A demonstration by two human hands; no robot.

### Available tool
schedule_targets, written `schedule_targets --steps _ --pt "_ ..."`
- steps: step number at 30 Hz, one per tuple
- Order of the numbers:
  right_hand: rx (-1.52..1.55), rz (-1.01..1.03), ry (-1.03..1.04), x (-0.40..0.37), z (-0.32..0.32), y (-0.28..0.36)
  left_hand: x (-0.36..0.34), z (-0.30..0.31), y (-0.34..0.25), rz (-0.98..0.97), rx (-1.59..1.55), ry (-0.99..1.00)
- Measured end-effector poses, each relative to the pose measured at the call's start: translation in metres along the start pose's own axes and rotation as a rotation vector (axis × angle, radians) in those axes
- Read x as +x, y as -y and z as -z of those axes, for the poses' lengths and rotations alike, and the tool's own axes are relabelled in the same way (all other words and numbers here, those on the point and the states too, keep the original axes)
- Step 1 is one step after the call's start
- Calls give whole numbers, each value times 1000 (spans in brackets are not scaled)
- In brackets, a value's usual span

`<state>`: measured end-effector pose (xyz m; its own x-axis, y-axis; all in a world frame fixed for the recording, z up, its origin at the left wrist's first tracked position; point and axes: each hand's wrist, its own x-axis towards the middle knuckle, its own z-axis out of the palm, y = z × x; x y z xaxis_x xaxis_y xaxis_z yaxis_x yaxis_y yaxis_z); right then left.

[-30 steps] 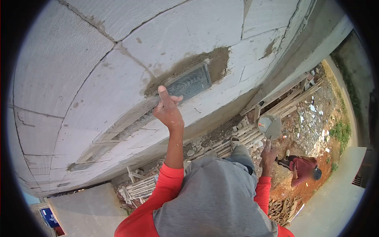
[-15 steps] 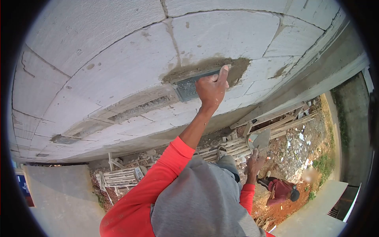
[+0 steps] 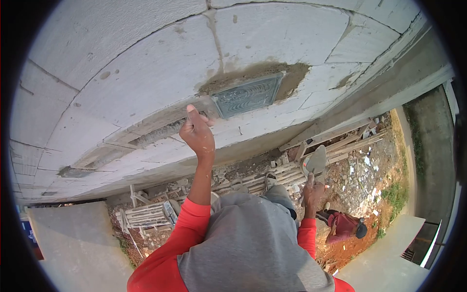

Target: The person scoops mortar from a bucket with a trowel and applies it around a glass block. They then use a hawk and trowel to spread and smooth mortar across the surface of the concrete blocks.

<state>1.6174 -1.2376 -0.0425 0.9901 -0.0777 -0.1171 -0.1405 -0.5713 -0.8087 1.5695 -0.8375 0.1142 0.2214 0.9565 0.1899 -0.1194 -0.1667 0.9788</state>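
A grey panel with curved ridges (image 3: 248, 96) sits against the pale block wall (image 3: 146, 73), with wet mortar (image 3: 233, 80) along its upper and right edges. Left of the panel, my left hand (image 3: 197, 134) is raised near the wall, apart from the panel. Its fingers are curled and the thumb points up; whatever may be between them cannot be made out. Lower right, my right hand (image 3: 313, 193) is closed round the handle of a trowel (image 3: 316, 161), whose blade points away from me.
A long recess (image 3: 163, 134) runs along the wall left of the panel. Below lie a slatted bamboo platform (image 3: 146, 216), wooden poles (image 3: 357, 145) and rubble (image 3: 362, 177). A person in a dark red shirt (image 3: 344, 227) is on the ground at lower right.
My left hand has left the panel and moved left and down, uncovering the panel's ridged face. My right hand and the trowel have shifted slightly left in view.
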Motion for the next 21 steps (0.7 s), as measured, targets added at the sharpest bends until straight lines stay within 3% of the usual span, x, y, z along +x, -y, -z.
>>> schedule_targets --steps 7,10,12,13,15,16,18,19,20,21 --pt "-163 41 21 2 -18 -12 -17 -76 -46 -152 -37 458" --pt "-60 76 -18 6 -17 0 -25 -111 -16 -87 136 699" --pt "-119 -91 20 -3 -3 18 -39 -124 7 -87 294 766" --pt "-120 -63 -8 -4 -5 9 -38 -123 58 -103 311 848" --pt "-136 -11 -46 -3 1 -17 -47 -101 104 -138 702 1000" --pt "-156 -66 -59 0 2 -27 -55 -85 109 17 871 1202" --pt "-197 -186 -58 0 0 -47 -85 -26 181 292 731 1255" --pt "-206 -216 -65 3 -3 -56 -99 9 205 311 783 1371" --pt "-156 -148 -55 11 -8 -57 -100 68 292 396 691 1576" --pt "-110 -86 -43 22 -8 -55 -112 101 296 525 746 1631"
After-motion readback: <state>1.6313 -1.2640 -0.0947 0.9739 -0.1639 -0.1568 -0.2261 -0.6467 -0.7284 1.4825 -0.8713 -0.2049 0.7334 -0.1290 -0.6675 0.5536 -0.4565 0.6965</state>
